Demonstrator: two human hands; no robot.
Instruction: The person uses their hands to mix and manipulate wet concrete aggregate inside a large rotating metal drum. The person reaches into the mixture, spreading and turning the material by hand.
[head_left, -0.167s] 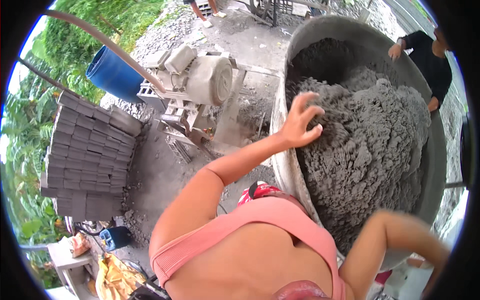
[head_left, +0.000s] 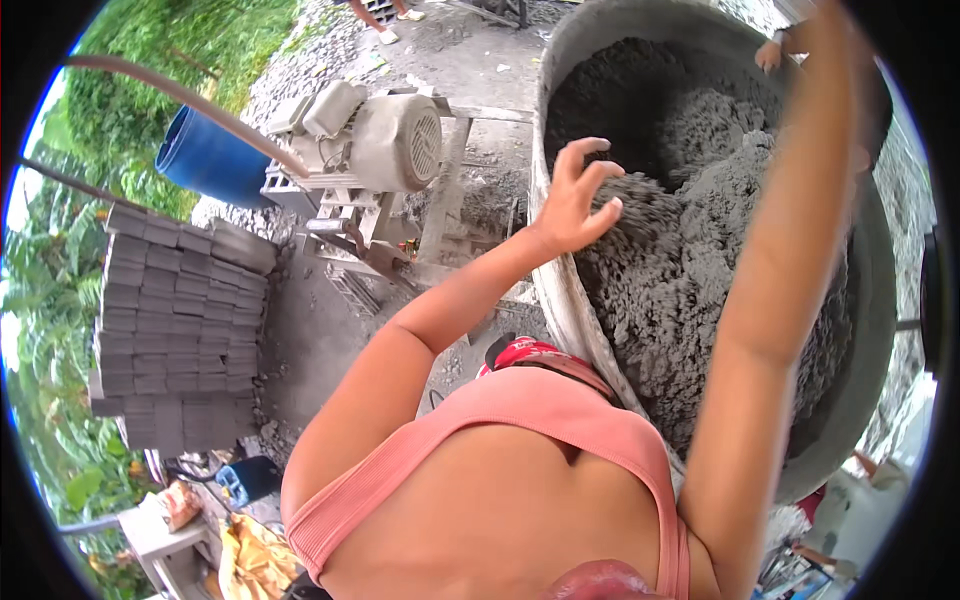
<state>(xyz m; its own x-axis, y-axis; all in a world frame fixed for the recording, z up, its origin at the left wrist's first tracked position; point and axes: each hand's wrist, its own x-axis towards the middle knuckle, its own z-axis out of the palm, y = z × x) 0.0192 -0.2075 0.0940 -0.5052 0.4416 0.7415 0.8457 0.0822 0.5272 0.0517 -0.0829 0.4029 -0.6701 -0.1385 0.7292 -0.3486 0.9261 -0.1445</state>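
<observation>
Grey, coarse mix (head_left: pixel 690 250) fills much of the big round tub (head_left: pixel 572 310) in front of you, head view, heaped to the right and dark at the far left. Your left hand (head_left: pixel 573 208) is open above the mix just inside the near-left rim, fingers spread and half curled; can't tell if it touches. Your right forearm (head_left: pixel 800 190) crosses over the tub, blurred, and runs out at the top edge; can't tell what that hand does. Co-worker's hand (head_left: pixel 768 56) is at the far rim. Left of the tub: dusty motor (head_left: pixel 398 143), blue barrel (head_left: pixel 212 158), stacked grey blocks (head_left: pixel 180 320).
</observation>
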